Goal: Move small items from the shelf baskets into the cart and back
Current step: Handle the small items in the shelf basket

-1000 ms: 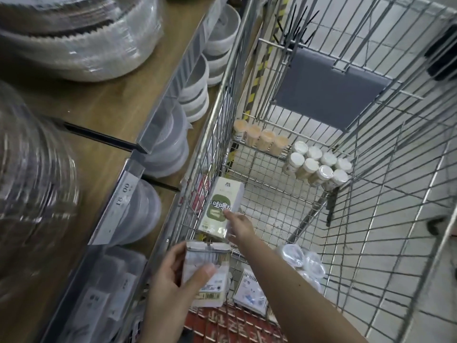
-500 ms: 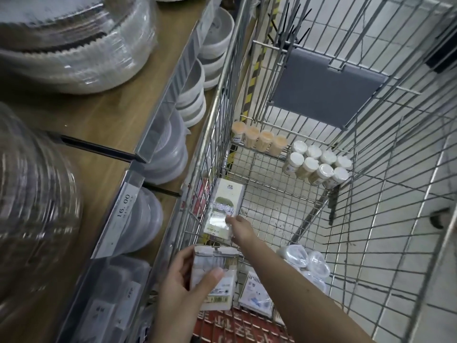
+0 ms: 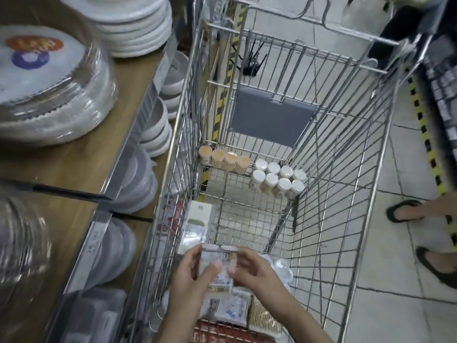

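wire cart [image 3: 346, 219] floor: capped bottles [image 3: 277, 180], flat packets [image 3: 195, 226]

both hands [image 3: 190, 276] [image 3: 254, 271] raised together, fingers curled, thumbs pinching inward

A small clear-wrapped packet [image 3: 218, 269] is held upright by both hands over the wire cart's [image 3: 346, 194] six o'clock end.

The cart [image 3: 371, 194] fills the frame's centre, with the shelf [image 3: 74, 169] at left. Jars [image 3: 277, 179] stand inside at its far end. Packets [image 3: 232, 308] lie at its near end.
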The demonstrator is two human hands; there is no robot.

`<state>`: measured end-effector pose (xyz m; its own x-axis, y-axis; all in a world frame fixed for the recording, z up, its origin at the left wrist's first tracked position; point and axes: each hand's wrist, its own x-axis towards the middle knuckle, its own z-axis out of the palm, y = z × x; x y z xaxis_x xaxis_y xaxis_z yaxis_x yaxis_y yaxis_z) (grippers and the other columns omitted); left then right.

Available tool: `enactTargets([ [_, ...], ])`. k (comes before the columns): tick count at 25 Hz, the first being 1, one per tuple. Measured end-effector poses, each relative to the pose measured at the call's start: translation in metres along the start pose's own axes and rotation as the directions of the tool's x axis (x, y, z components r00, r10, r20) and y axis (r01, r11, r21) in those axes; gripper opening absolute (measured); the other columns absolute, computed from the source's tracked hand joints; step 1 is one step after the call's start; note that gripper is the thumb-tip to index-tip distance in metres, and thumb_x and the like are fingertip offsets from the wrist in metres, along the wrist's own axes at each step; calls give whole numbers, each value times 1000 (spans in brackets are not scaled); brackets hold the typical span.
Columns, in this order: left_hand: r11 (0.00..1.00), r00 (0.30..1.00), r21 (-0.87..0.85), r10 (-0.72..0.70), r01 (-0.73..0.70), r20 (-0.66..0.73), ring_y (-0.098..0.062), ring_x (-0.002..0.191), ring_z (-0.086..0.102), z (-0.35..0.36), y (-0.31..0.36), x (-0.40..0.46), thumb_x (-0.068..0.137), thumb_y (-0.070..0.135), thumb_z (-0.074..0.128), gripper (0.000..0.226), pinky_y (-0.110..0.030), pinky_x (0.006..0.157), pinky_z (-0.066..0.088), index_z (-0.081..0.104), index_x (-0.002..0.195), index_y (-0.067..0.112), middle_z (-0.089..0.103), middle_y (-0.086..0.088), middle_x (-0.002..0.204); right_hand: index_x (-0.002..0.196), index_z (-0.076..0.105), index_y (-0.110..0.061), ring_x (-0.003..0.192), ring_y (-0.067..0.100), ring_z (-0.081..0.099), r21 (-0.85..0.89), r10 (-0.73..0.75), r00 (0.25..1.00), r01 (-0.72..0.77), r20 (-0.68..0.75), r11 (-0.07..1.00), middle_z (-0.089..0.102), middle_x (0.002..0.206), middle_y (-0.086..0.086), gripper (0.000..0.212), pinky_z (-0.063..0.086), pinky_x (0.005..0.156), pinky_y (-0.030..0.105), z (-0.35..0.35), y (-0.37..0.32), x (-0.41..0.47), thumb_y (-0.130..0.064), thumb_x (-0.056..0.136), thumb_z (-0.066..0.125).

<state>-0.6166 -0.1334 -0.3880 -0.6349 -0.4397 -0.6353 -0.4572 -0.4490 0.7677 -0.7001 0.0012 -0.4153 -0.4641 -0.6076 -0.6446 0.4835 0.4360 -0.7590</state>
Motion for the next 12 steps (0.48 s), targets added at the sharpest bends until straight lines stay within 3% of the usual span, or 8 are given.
enactTargets([
  [3,997,1000,76,-11,12,-11,-7,104,56,7,-4,9,81,23,70,46,-16,74,44,51,120,38,57,12,119,118,55,-15,94,17,67,9,14,1000,-14,-17,1000,64,115,10,58,52,76,25,-11,-3,6,-38,70,77],
  [5,993,999,111,-37,34,21,-16,114,55,9,-4,15,75,37,70,45,-33,89,51,51,113,49,57,10,127,120,53,-17,91,15,68,-7,2,1000,-2,9,1000,65,112,6,59,52,76,25,-17,-5,11,-39,71,78],
  [7,973,1000,231,-7,1,27,-18,107,59,13,1,17,75,40,67,42,-40,88,54,48,109,56,57,7,127,118,54,-15,88,17,69,-20,5,999,-5,34,1000,67,108,7,47,53,74,25,-22,-6,21,-28,79,75],
  [8,932,997,356,69,-72,19,-13,98,61,12,3,18,80,33,66,41,-31,79,57,47,111,54,54,8,126,117,55,-15,90,19,69,-13,7,1000,-7,25,1000,67,108,8,41,54,72,24,-26,-7,28,-21,81,74],
  [10,737,944,637,327,-226,-43,-1,83,54,5,20,24,86,18,61,42,-15,68,51,51,121,39,49,13,120,112,56,-15,95,23,68,-4,-15,997,15,-73,1000,68,108,8,34,55,71,24,-32,-6,51,-8,82,70],
  [12,432,762,838,647,-332,-32,-2,91,49,-10,42,29,85,12,59,39,-18,79,45,57,123,18,51,7,114,108,57,-16,97,18,66,-43,-59,973,51,-224,998,67,107,3,31,57,76,29,-36,-11,81,-3,82,68],
])
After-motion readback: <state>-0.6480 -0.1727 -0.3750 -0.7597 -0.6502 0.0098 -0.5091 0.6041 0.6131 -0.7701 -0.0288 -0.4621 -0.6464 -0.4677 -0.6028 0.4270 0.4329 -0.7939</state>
